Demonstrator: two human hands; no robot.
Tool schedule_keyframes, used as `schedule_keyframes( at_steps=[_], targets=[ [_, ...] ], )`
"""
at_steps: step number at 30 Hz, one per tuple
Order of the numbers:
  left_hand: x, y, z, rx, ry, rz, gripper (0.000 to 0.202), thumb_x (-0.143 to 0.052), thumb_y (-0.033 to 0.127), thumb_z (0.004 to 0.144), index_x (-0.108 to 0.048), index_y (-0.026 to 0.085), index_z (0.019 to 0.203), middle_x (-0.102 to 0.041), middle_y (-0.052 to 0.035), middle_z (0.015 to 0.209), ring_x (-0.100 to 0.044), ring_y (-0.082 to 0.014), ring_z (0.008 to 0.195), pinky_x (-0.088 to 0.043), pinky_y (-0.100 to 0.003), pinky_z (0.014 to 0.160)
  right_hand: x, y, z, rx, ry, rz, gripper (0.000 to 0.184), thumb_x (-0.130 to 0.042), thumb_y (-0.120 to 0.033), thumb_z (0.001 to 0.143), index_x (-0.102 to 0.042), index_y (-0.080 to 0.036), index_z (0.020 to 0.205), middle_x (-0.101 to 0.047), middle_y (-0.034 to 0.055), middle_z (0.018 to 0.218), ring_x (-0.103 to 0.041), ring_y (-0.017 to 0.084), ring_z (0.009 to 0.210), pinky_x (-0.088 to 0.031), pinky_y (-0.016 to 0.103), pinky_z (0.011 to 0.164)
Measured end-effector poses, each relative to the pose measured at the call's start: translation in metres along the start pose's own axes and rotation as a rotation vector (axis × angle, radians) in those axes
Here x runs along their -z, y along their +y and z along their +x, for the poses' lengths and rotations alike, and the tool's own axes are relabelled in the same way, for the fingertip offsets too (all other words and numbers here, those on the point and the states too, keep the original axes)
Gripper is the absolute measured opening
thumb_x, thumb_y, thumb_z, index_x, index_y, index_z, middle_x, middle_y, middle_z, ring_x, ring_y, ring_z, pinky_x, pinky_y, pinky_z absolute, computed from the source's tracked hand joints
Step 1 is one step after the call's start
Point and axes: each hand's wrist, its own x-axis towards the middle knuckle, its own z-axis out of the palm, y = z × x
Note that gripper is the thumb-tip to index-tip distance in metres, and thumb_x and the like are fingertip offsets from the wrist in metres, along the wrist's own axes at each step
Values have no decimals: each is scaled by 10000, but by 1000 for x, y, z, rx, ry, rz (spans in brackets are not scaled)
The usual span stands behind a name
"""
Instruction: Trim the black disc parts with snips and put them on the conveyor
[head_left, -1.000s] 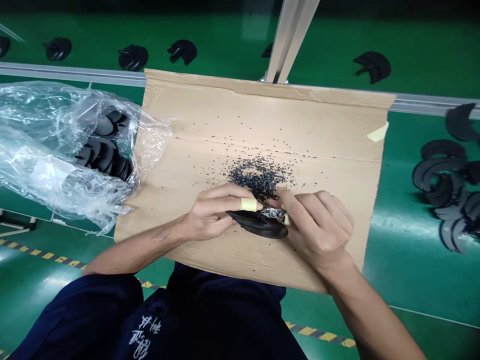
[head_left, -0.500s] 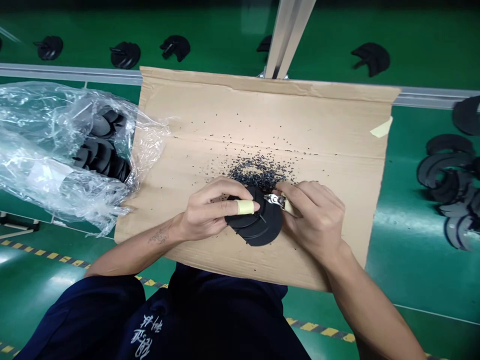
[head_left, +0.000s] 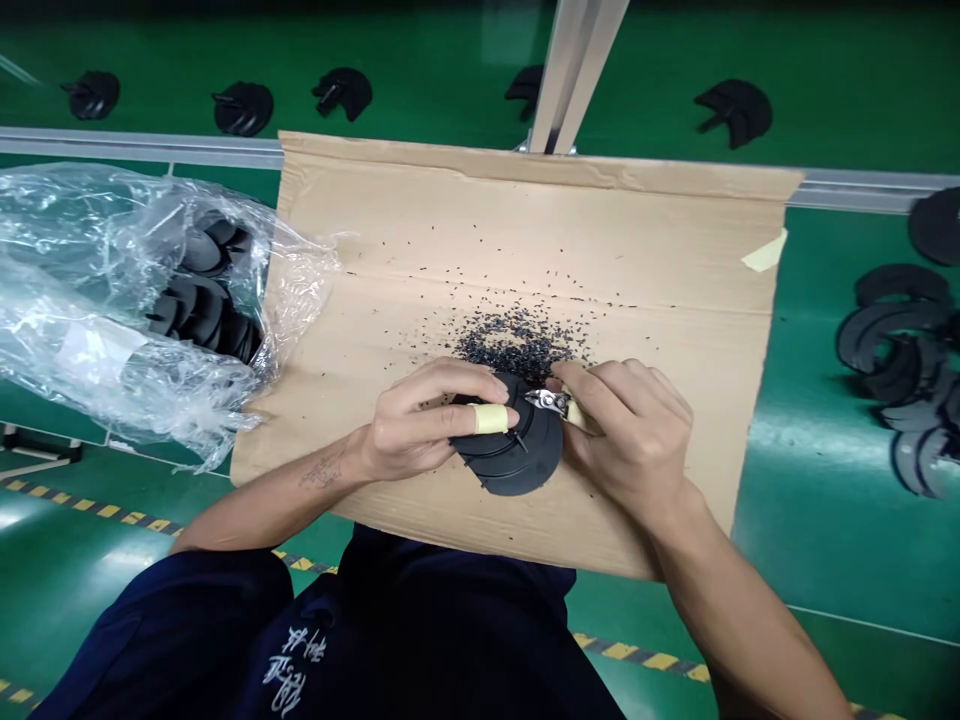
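Observation:
My left hand (head_left: 431, 415) grips a round black plastic part (head_left: 517, 465) by its left side, with yellow tape (head_left: 491, 418) wrapped round the thumb. The part has curved ridges and a thin stem. In my right hand (head_left: 626, 420) is a pair of small cutting pliers (head_left: 549, 401), fingers closed round the handles. The metal jaws reach the upper right of the black part; whether they touch it I cannot tell. Just beyond the part lies a heap of small black plastic clippings (head_left: 517, 345), scattered over the cardboard sheet (head_left: 360, 210).
To the left, a clear plastic bag (head_left: 82, 260) holds several black discs (head_left: 199, 310). More curved black parts (head_left: 900, 340) pile up at the right. Along the back run a metal rail (head_left: 855, 192) and an upright post (head_left: 577, 75), with single black parts (head_left: 244, 108) beyond.
The hands, black part and pliers have barely moved. Black parts beyond the rail have shifted slightly left in the picture.

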Motion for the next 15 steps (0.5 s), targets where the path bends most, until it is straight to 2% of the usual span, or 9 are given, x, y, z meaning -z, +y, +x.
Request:
schedule_keyframes(
  at_steps=[5,9,12,15],
  targets=[
    [0,0,-2,24,6,9,221,-678,85,937,-731,200,1117,-702,-52,1036,-714,-154,989,-659,-330,873,3,2,-1,-25,-21,9,131,-653,-171,948,-714,-166,1063,-626,33,709,-498,180,686,-357,336,645],
    [2,1,-1,80,-39,33,269,-615,73,953,-710,209,1166,-632,-49,1020,-667,-138,957,-633,-278,781,7,7,-1,-88,6,-28,226,-640,-181,936,-693,-211,1154,-683,65,821,-553,208,743,-384,354,671],
    [5,1,2,136,-43,53,282,-595,97,956,-666,187,1213,-628,-61,1022,-653,-149,947,-609,-274,741,8,11,-1,-105,-103,-40,235,-612,-155,911,-703,-186,1126,-699,84,842,-570,230,758,-381,366,661],
    [8,-1,7,142,-9,114,306,-603,87,939,-625,176,1231,-666,-62,1026,-659,-158,955,-603,-295,783,13,11,2,-182,-139,160,216,-572,-136,915,-711,-180,1074,-713,83,860,-600,221,760,-425,355,670]
  ],
)
